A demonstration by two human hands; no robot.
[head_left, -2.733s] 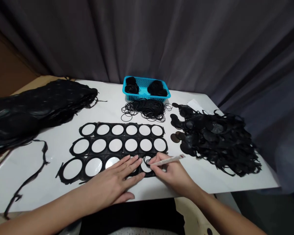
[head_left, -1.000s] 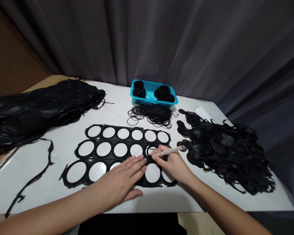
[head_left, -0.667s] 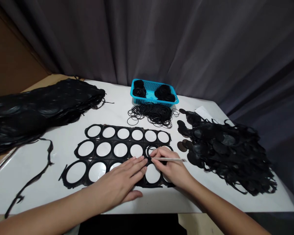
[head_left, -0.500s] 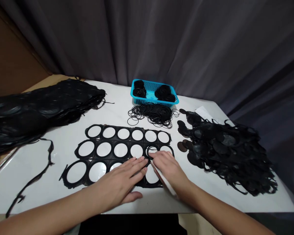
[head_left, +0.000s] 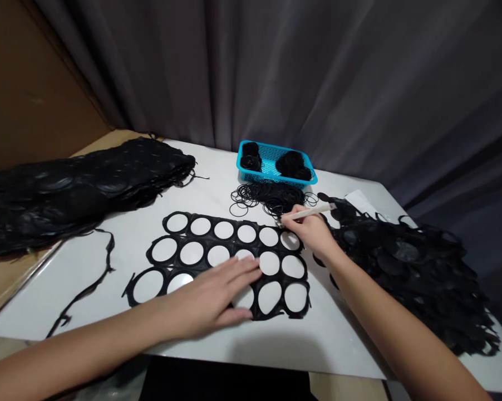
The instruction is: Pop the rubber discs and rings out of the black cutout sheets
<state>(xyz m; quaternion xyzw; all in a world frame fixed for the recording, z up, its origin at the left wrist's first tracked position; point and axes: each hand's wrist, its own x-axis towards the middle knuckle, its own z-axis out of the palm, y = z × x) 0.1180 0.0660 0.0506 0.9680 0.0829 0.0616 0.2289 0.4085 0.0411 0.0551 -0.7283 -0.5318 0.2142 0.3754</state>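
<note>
Hands well apart. Left hand (head_left: pixel 211 298) open and spread flat on a black rubbery sheet (head_left: pixel 233 243) punched with rows of round holes, apparently pinning it against the white counter (head_left: pixel 318 345) so that it cannot slide. Right hand (head_left: pixel 305 225) closed around a slim cream-coloured stick (head_left: pixel 311 210), held pen-style above the sheet's upper right corner, just beside a loose tangle of thin black rings (head_left: pixel 271 197), a spread that looks laid out for easy reach. Behind the tangle, a turquoise mesh basket (head_left: pixel 276 180) with two dark bundles of rings (head_left: pixel 293 165), apparently as a reserve. To the right, a ragged heap of black discs (head_left: pixel 409 273). To the left, a long pile of black scrap (head_left: pixel 79 189) and a stray black strip (head_left: pixel 90 284).
</note>
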